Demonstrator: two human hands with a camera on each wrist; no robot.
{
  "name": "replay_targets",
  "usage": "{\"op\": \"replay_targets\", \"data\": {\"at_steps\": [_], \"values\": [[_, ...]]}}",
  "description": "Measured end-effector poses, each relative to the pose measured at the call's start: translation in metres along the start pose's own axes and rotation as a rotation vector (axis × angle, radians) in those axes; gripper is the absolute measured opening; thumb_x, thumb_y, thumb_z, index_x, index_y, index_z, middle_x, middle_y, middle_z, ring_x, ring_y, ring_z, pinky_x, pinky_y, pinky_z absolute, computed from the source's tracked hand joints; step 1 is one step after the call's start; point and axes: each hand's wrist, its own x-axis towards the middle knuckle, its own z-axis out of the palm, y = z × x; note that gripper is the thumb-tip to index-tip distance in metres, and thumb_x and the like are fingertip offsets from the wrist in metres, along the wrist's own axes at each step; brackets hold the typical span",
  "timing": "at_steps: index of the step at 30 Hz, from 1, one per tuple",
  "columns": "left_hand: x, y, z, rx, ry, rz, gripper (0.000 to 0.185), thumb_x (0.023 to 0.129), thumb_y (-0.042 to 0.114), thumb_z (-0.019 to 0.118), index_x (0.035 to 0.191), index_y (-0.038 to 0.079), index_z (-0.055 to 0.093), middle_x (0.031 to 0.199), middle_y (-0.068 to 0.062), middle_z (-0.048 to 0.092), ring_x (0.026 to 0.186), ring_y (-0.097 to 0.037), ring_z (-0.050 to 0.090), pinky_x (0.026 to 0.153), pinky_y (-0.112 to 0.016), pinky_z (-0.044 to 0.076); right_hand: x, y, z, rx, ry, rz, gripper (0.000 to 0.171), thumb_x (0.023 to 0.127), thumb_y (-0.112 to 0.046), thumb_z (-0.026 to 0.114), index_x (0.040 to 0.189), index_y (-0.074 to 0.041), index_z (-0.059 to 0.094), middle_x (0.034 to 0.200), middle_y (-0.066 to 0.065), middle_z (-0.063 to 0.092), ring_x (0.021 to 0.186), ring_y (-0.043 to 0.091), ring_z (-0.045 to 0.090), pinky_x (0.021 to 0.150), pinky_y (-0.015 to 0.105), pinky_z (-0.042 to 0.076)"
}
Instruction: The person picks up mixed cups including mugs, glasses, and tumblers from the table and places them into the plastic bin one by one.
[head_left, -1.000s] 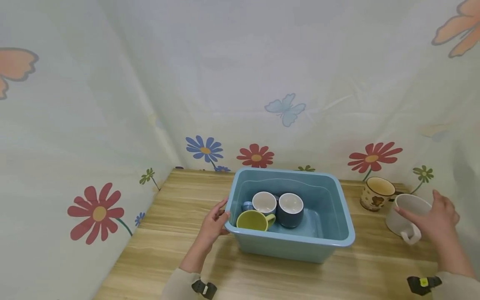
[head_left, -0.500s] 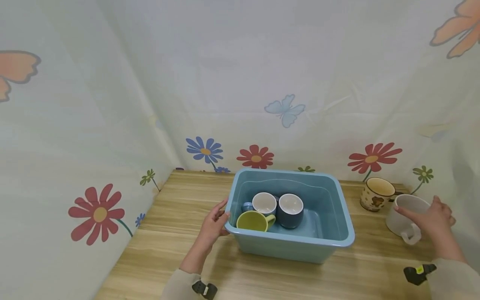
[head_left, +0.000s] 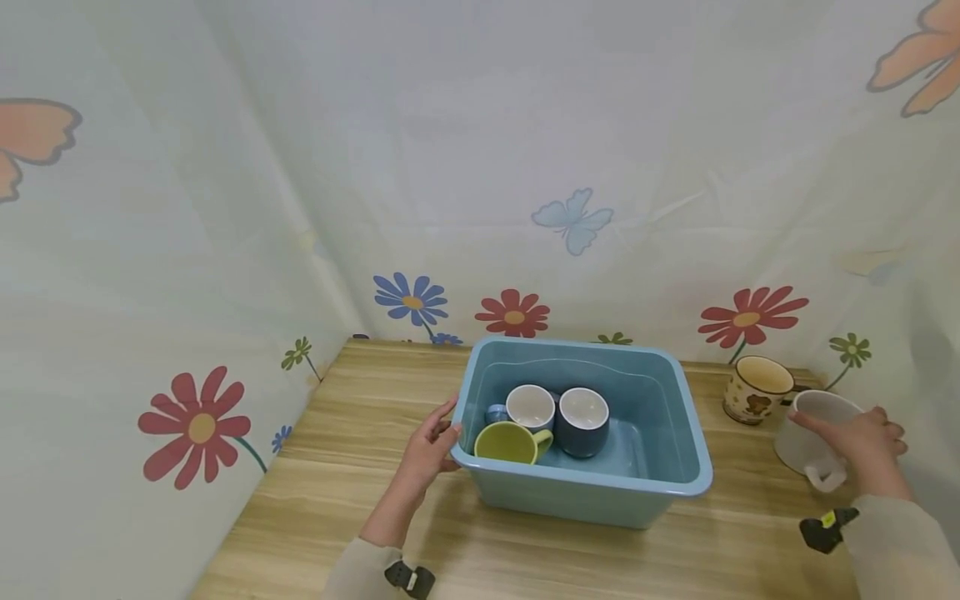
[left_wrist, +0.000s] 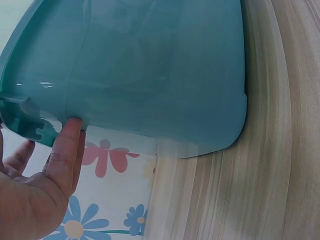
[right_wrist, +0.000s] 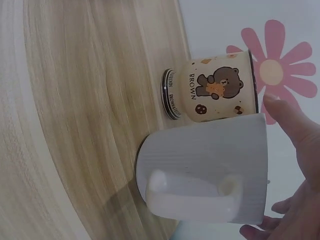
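We record one white mug (head_left: 797, 450), lower right of the frame, the right hand (head_left: 862, 437) spread at its rim; one blue bin (head_left: 562, 498), lower centre, the left hand (head_left: 427, 452) touching its edge, fingers extended.

A big blue-green plastic tub (left_wrist: 160, 65) fills the top of the left wrist view, its side smooth and shiny. The left hand (left_wrist: 42, 192) holds it by the rim — one fingertip presses on the side. Pale, stripy wooden table (left_wrist: 280, 150) shows at the right. Below the tub is a white flowery sheet (left_wrist: 120, 187) — with pinkish-red and blue flowers.
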Motion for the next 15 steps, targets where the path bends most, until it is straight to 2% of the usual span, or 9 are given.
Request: {"op": "replay_targets", "data": {"at_steps": [5,10,12,15], "values": [[0.000,0.001,0.000,-0.010,-0.003,-0.004,0.053,0.102,0.013,0.056,0.154,0.011,0.046,0.136,-0.031,0.061,0.092,-0.020,0.069,0.071,-0.033,0.066,0.004,-0.003,-0.001,-0.006,-0.027,0.015,0.114,0.095,-0.050,0.055,0.147,0.028,-0.009,0.146,0.057,0.003,0.137,0.067,0.012,0.113,0.073,0.031],[-0.001,0.003,0.000,-0.018,-0.006,-0.006,0.053,0.102,0.012,0.056,0.154,0.011,0.045,0.135,-0.031,0.061,0.093,-0.020,0.069,0.070,-0.033,0.065,0.009,-0.005,-0.004,-0.100,-0.074,-0.044,0.109,0.093,-0.049,0.054,0.144,0.033,0.003,0.145,0.060,0.003,0.137,0.072,0.008,0.115,0.076,0.023],[-0.001,0.003,0.000,-0.023,-0.006,-0.008,0.053,0.102,0.012,0.056,0.154,0.011,0.045,0.135,-0.031,0.061,0.093,-0.020,0.069,0.070,-0.032,0.065,0.011,-0.006,-0.006,-0.131,-0.099,-0.061,0.110,0.093,-0.050,0.054,0.143,0.034,0.004,0.145,0.061,0.001,0.137,0.074,0.006,0.115,0.077,0.022],[-0.001,0.003,0.000,-0.028,-0.004,-0.012,0.053,0.102,0.012,0.056,0.154,0.011,0.046,0.135,-0.031,0.061,0.094,-0.021,0.069,0.071,-0.033,0.065,0.014,-0.008,-0.010,-0.135,-0.153,-0.032,0.115,0.092,-0.052,0.054,0.143,0.033,-0.005,0.145,0.061,-0.006,0.139,0.075,0.000,0.118,0.077,0.020]]}}
